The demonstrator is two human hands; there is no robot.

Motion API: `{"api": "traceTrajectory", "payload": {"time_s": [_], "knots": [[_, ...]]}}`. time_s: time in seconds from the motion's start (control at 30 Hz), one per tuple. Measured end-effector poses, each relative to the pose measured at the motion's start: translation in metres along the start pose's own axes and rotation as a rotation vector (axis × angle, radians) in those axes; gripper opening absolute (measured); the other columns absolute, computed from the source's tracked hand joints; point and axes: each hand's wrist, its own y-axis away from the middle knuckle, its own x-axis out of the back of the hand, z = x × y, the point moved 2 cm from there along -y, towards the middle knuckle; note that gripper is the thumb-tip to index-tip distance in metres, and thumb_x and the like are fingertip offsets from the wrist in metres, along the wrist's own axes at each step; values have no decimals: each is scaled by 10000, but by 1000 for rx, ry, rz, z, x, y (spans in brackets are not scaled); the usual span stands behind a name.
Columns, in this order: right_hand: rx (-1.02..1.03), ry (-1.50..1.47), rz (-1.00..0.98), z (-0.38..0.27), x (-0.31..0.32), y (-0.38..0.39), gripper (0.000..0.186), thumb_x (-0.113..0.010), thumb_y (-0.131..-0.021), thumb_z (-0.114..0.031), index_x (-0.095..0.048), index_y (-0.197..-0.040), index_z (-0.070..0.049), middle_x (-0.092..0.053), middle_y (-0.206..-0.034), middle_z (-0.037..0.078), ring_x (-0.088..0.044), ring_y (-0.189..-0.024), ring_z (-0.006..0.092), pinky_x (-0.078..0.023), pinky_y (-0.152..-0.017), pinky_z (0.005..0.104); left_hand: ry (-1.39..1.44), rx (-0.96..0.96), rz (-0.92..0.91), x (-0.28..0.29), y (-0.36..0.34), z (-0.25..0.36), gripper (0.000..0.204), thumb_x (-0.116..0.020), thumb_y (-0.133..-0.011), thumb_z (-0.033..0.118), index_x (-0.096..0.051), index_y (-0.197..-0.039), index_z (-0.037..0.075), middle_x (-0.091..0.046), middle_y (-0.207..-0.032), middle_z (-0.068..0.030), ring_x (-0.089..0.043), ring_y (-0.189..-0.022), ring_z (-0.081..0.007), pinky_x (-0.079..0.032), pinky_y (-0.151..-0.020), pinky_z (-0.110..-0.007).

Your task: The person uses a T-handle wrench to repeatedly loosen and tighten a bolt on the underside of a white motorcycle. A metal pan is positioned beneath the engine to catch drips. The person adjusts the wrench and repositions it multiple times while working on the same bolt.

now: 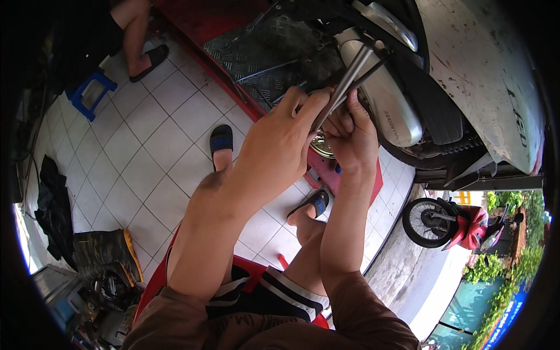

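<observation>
My left hand point(286, 131) is closed around a shiny metal rod point(353, 70), which slants up and right toward a motorbike. My right hand point(352, 134) meets it just to the right, fingers curled and thumb up along a thinner dark rod point(370, 71) beside the shiny one. The lower ends of both rods are covered by my fingers. Just beyond the hands is the motorbike's silver exhaust cover point(388, 105), with the pale, dirt-specked body panel point(484, 64) to its right. Whether the rods touch the motorbike, I cannot tell.
The motorbike is at a red-edged lift platform point(233, 93) with a patterned metal plate. A shiny round dish point(321, 146) lies below my hands. A blue stool point(92, 94) and another person's leg point(133, 29) are far left. Boots point(111, 254) stand lower left; a red motorbike point(466, 224) is outside.
</observation>
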Motion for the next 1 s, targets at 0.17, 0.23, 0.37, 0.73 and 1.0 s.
{"api": "traceTrajectory", "payload": {"time_s": [0.17,0.23,0.37,0.73,1.0], "knots": [[9,76,78,-2,-6,2,288,-503,-996,-273,-607,-1050,-10,-323,-513,-59,-253,-480,50,-229,-484,214,-101,-176,-70,0,-6,-37,377,-560,-749,-103,-647,-1087,39,-553,-945,-106,-612,-754,-239,-519,-676,-354],[11,79,81,-2,-5,2,290,-512,-991,-279,-608,-1045,-11,-313,-510,-61,-253,-481,52,-233,-484,217,377,-39,-54,-17,-6,-45,286,-520,-827,-43,-636,-1078,28,-574,-877,-88,-600,-771,-202,-501,-666,-316],[3,78,128,3,-10,1,321,-516,-988,-289,-604,-1022,17,-316,-523,-48,-262,-499,64,-228,-486,227,1257,415,-363,-42,5,-60,297,-463,-1002,250,-620,-1029,-1,-573,-756,-43,-554,-744,-121,-444,-657,-244],[5,194,115,3,7,5,232,-537,-958,-199,-619,-943,18,-377,-517,-47,-298,-494,45,-216,-484,216,707,353,-525,-39,6,-71,543,-400,-988,528,-543,-823,31,-487,-705,-18,-430,-681,-124,-376,-669,-280],[-214,1021,-48,56,42,41,247,-647,-878,-175,-667,-804,59,-614,-641,57,-555,-576,110,-431,-541,248,-145,583,-1266,-72,44,-92,403,-405,-973,458,-645,-1072,150,-648,-1028,-65,-583,-999,-199,-423,-839,-315]]}}
